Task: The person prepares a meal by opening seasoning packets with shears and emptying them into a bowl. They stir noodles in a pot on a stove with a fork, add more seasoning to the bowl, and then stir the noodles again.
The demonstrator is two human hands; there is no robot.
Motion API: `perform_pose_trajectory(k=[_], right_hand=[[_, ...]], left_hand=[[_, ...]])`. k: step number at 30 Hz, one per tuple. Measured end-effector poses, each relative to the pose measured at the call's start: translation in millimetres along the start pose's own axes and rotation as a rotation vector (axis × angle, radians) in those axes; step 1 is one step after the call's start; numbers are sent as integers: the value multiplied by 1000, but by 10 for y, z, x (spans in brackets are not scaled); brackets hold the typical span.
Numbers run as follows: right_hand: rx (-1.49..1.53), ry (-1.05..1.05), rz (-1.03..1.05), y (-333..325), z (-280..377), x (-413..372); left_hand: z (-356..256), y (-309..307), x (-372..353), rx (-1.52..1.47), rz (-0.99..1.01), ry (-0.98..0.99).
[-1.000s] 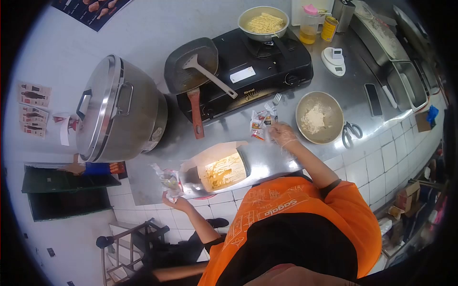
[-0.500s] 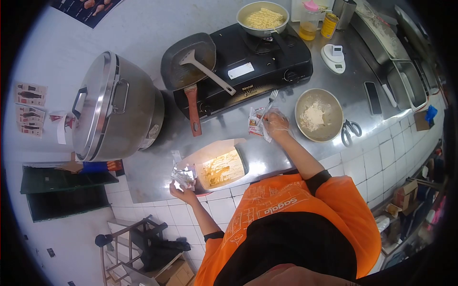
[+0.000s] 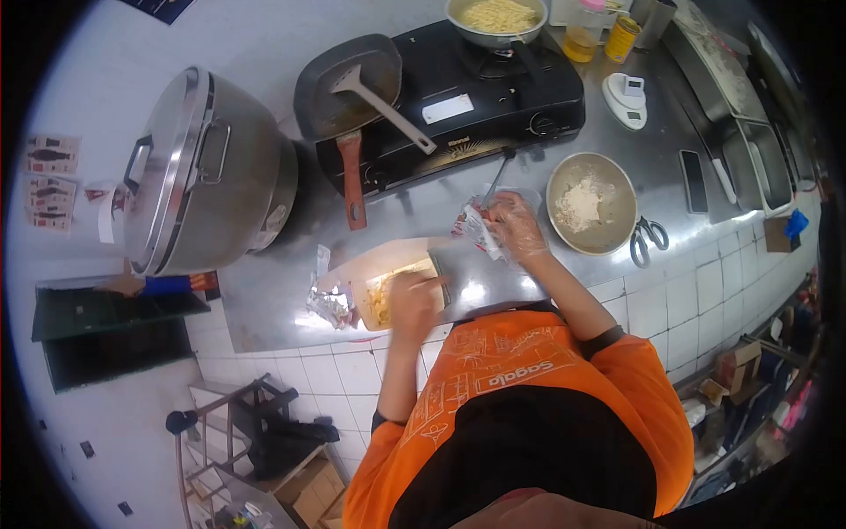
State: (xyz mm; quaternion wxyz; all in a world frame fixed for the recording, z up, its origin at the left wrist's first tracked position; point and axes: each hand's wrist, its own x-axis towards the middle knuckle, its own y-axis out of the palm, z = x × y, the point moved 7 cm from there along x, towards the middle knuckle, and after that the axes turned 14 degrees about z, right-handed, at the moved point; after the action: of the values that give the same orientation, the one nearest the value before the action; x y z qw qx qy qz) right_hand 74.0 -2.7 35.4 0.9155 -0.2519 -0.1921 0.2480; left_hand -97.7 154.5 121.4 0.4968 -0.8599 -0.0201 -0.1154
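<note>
Left hand (image 3: 412, 304): positioned over the near side of the open box (image 3: 388, 264). The box lies at the front edge of the counter (image 3: 656, 132) with yellow food inside. Fingers are bent; it cannot be determined whether they clamp the box. 1 foil wrapper (image 3: 330, 306) lies just left of the box.

Right hand (image 3: 517, 227): gloved, resting on the sachets (image 3: 471, 225) between box and bowl (image 3: 590, 204). 1 fork (image 3: 496, 179) extends from its fingers toward the stove (image 3: 458, 97). It cannot be determined whether the fingers are closed on the fork.
</note>
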Motion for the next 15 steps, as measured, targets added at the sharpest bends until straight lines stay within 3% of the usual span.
perform_pose_trajectory(k=[1,3,7,9,10,12,15], right_hand=[[-122,-4,50,35,-19,-51],[-243,-23,110,57,-13,-81],[6,41,75,-12,-110,-168],[280,107,-116,-171,-170,-215],[282,110,-116,-189,-180,-219],[339,-52,-258,-310,-110,-268],[302,-39,-279,-372,1,-328]], left_hand=[[-292,151,259,-71,102,112],[-458,569,471,-85,310,89],[-274,1134,477,80,304,127],[-160,1284,482,250,380,9],[-92,1357,491,199,524,-86],[14,1450,473,196,492,-106],[93,1533,416,176,446,-113]])
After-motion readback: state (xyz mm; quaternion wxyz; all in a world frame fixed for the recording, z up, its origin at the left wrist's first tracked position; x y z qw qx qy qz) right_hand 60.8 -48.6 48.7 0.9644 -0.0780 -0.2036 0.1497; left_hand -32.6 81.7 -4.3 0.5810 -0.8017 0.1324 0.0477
